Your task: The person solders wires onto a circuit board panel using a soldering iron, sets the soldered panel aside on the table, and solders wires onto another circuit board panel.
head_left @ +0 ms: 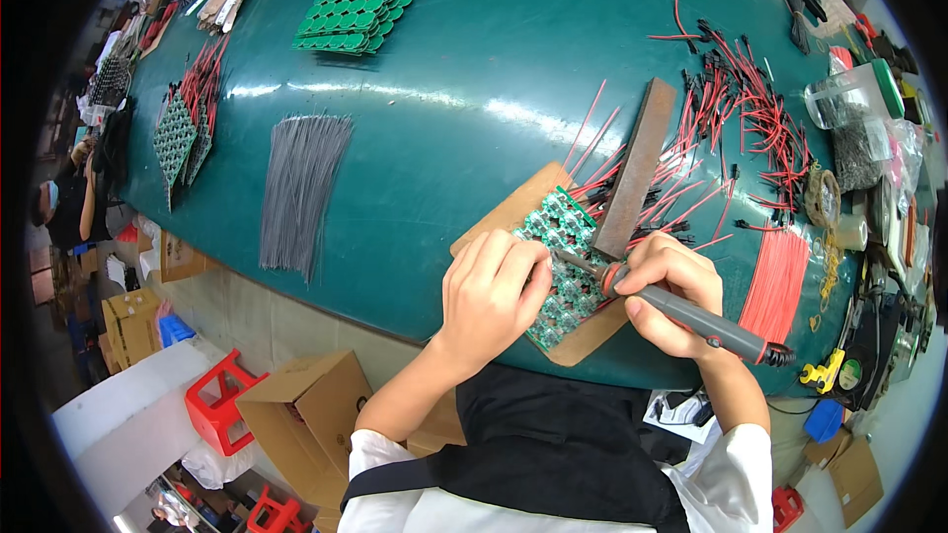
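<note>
My right hand [679,284] grips a soldering iron [703,323] with a dark grey handle and a red collar. Its metal tip points left, over a green circuit board panel [561,224] filled with small components. Close to that tip, the fingers of my left hand [491,288] are pinched together above the panel; what they hold, if anything, is hidden. Beneath the panel lies a brown board [484,221]. A rusty metal bar [637,168] rests across red wires [592,143] along the panel's right side.
Loose red and black wires [750,128] spread over the right of the green table [434,138]. A red wire bundle [775,286] lies at right, a grey wire bundle [303,192] at left. Stacked green panels [351,10] sit farther back. A clear jar [844,96] stands far right.
</note>
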Demonstrator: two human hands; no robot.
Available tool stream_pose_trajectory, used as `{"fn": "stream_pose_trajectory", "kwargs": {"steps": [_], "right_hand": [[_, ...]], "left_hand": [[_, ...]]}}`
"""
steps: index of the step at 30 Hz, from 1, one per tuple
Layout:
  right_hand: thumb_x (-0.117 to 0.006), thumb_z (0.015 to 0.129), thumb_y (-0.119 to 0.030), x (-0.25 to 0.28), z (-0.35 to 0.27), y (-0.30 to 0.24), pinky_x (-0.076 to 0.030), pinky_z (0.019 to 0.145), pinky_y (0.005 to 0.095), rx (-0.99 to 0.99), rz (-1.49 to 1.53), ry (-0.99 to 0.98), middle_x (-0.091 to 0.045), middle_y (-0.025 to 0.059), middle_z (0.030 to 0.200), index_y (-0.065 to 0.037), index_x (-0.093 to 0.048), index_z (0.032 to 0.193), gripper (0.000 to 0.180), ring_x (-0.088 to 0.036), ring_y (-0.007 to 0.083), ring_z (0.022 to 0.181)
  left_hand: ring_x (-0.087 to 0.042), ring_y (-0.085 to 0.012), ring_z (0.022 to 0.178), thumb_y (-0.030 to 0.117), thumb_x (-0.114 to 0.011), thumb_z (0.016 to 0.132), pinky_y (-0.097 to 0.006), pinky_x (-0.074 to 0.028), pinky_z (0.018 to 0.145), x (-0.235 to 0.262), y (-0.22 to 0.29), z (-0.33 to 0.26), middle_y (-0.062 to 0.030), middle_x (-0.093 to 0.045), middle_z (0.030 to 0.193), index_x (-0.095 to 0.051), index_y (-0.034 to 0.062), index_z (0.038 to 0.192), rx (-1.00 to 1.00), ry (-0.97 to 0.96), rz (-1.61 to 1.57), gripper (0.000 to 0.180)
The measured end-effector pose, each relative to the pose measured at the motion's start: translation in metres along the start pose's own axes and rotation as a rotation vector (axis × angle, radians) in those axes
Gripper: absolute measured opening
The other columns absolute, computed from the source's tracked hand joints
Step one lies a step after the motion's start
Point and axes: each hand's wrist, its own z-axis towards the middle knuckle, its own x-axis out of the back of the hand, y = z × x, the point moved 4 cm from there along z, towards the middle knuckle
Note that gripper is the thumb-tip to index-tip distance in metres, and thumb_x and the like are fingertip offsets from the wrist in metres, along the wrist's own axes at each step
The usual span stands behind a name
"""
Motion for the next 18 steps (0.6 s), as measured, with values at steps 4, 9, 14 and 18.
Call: {"fn": "stream_pose_trajectory", "kwargs": {"steps": [4,9,14,18], "right_hand": [[-0.066,0.071,-0.005,0.0,0.003,-0.002,-0.046,0.066,0.0348,0.033,-0.032,-0.061,-0.061,0.0085,0.074,-0.002,-0.064,0.082,0.012,-0.056,0.0227,0.066],[-0.067,0.064,0.0,0.01,0.005,-0.013,-0.048,0.061,0.0346,0.127,-0.125,0.002,-0.06,0.008,0.072,-0.002,-0.065,0.083,0.02,-0.057,0.0239,0.065],[-0.067,0.065,0.0,0.012,0.004,-0.017,-0.047,0.06,0.0344,0.145,-0.209,0.054,-0.058,0.0078,0.07,-0.002,-0.065,0.084,0.02,-0.056,0.0243,0.064],[-0.067,0.064,0.001,0.007,0.004,-0.018,-0.048,0.061,0.0352,0.161,-0.226,0.045,-0.058,0.009,0.072,-0.001,-0.064,0.084,0.02,-0.056,0.0251,0.065]], "left_hand": [[-0.054,-0.0145,0.061,0.001,-0.075,0.077,-0.029,-0.042,0.053,0.007,0.004,0.001,-0.0038,-0.056,0.075,-0.067,0.0063,0.082,0.092,-0.004,0.007,0.011],[-0.051,-0.0137,0.06,0.001,-0.074,0.079,-0.028,-0.043,0.053,0.012,-0.002,0.008,-0.0048,-0.056,0.078,-0.065,0.0051,0.086,0.216,0.027,-0.074,0.012],[-0.055,-0.0165,0.062,0.0,-0.073,0.079,-0.031,-0.043,0.054,-0.005,0.002,0.016,-0.0047,-0.055,0.076,-0.063,0.0057,0.085,0.061,-0.011,-0.078,0.013],[-0.056,-0.0187,0.061,0.001,-0.073,0.076,-0.033,-0.044,0.056,-0.01,0.003,0.016,-0.0044,-0.055,0.075,-0.063,0.0069,0.084,0.04,-0.051,-0.015,0.014]]}}
